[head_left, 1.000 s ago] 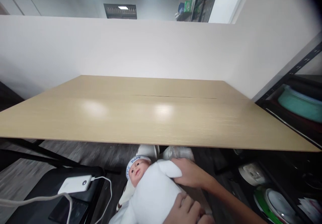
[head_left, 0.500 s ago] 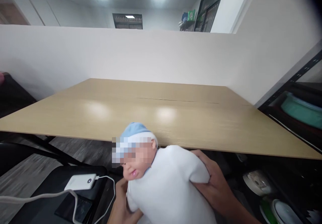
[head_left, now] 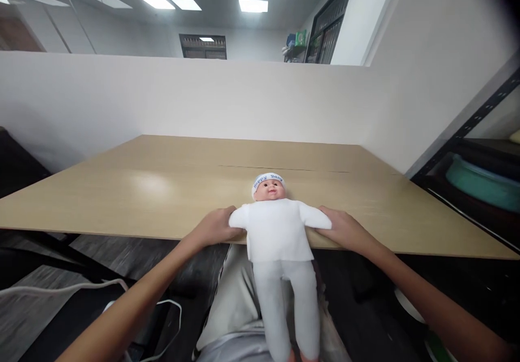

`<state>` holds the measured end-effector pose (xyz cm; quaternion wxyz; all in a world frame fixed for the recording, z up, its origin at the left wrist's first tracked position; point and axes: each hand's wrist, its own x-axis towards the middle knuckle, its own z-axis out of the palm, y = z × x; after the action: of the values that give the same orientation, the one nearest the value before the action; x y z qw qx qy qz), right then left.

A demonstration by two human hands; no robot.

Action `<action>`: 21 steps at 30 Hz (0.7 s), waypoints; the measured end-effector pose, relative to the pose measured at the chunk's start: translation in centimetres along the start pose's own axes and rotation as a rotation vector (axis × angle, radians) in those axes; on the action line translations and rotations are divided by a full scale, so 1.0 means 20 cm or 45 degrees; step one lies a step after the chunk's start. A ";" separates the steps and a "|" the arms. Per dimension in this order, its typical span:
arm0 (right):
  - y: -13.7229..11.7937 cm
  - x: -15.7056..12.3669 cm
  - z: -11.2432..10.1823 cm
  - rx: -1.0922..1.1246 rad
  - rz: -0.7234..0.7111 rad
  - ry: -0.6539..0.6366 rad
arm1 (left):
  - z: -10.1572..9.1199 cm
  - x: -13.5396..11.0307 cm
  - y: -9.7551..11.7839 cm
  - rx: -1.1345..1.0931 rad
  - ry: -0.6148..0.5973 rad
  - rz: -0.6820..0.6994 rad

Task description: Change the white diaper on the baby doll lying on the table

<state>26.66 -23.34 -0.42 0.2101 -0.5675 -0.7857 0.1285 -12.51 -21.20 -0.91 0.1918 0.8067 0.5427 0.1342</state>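
Observation:
A baby doll [head_left: 280, 232] in a white top and white trousers lies face up, its head and shoulders over the near edge of the wooden table [head_left: 182, 188]. Its legs hang down over my lap. On its head is a cap with a white lettered band [head_left: 268, 178]. My left hand [head_left: 221, 225] is closed round the doll's arm on the left of the view. The other sleeve end is gripped in my right hand [head_left: 337, 225]. Some fingers of both hands are hidden beneath the doll's arms.
A black chair [head_left: 52, 324] with a white cable [head_left: 60, 289] stands at the lower left. On the right, a dark shelf rack [head_left: 450, 150] holds a teal basin [head_left: 483, 180]. A low white wall [head_left: 244, 96] runs behind the table.
The doll has gone from tilted sideways close to me to lying straight and face up at the table edge. My hands have moved forward and apart, now on its two arms.

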 end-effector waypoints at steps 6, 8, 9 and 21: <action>0.13 -0.04 0.08 0.022 0.007 -0.038 | 0.03 0.01 -0.13 0.087 0.077 0.033; 0.19 -0.07 0.12 0.007 0.029 0.009 | 0.03 -0.02 -0.19 0.090 0.117 0.088; 0.23 -0.07 0.15 0.008 0.044 0.031 | 0.03 -0.02 -0.21 0.083 0.127 0.116; 0.45 0.43 0.27 0.039 -0.025 0.041 | -0.02 0.50 -0.49 0.099 0.156 0.170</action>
<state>29.31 -12.03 -7.46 0.2325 -0.5586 -0.7856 0.1294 -17.03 -8.66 -4.82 0.1173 0.8382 0.5032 0.1744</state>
